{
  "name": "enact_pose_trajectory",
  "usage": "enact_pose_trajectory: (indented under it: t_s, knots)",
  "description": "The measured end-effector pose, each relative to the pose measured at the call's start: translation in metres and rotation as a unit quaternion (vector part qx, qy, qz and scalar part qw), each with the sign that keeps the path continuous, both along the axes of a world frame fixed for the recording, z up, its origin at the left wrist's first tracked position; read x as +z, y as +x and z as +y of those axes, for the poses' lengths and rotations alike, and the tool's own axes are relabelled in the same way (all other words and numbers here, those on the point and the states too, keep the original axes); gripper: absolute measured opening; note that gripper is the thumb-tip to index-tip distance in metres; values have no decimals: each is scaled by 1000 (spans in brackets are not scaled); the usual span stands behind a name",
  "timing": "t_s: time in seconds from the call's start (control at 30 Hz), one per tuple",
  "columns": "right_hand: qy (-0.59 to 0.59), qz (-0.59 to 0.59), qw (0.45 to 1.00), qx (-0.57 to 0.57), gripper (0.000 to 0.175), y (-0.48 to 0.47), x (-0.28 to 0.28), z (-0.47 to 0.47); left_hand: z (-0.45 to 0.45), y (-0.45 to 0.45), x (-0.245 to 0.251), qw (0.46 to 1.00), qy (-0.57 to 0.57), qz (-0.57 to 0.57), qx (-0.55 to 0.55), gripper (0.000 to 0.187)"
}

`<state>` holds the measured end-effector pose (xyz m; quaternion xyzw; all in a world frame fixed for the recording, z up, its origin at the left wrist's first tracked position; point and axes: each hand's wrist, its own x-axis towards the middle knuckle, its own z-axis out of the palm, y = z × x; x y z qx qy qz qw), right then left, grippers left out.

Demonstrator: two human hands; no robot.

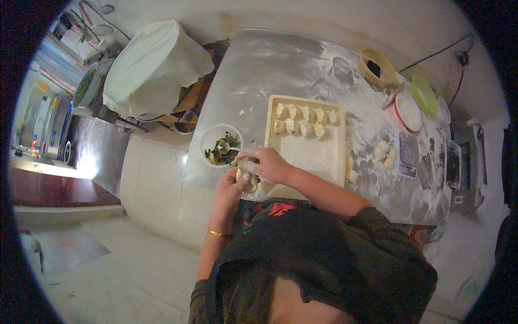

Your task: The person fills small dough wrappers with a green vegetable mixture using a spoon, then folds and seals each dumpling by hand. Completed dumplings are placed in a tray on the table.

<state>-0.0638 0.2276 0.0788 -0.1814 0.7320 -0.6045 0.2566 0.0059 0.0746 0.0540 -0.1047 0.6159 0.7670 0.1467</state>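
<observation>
A piece of pale dough (247, 184) is held between my two hands at the table's front edge. My left hand (230, 183) grips its near-left side. Flour coats the fingers of my right hand (265, 163), which close on the dough's upper part. Just beyond them is a white bowl (203, 152) of chopped green filling (218, 152), with a light spoon (232, 148) resting in it. A cream plastic tray (311, 158) lies to the right, partly behind my right forearm. Two rows of floured dumplings (305, 127) sit in its far half.
Dough balls (385, 154) lie on the floury metal table (259, 65), beside a kitchen scale (408, 152). Further right are a red-rimmed bowl of flour (408, 112), a green bowl (424, 95) and a yellow basket (376, 67). A cloth-covered container (156, 73) stands left of the table.
</observation>
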Motion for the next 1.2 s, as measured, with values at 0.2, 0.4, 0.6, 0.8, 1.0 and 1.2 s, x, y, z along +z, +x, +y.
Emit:
enact_pose_trajectory:
  t_s: [0.2, 0.4, 0.6, 0.8, 1.0, 1.2]
  knots:
    - [4, 24, 998, -62, 36, 4, -24, -13, 4, 2, 4, 991, 56, -17, 117, 27]
    - [-67, -45, 990, -114, 31, -2, -41, -15, 8, -2, 6, 983, 151, -24, 104, 32]
    - [-32, -72, 990, -114, 18, 2, -38, -15, 12, -3, 10, 990, 93, -22, 105, 37]
    - [0, 86, 992, -96, 22, -7, -43, -17, 7, -9, -6, 964, 216, -55, 143, 26]
    - [-115, -40, 990, -69, 37, 5, -58, -31, 2, -16, -23, 949, 240, -26, 204, 40]
    - [-70, -120, 984, -108, 37, 6, -59, -27, 8, -14, -16, 931, 269, 7, 245, 27]
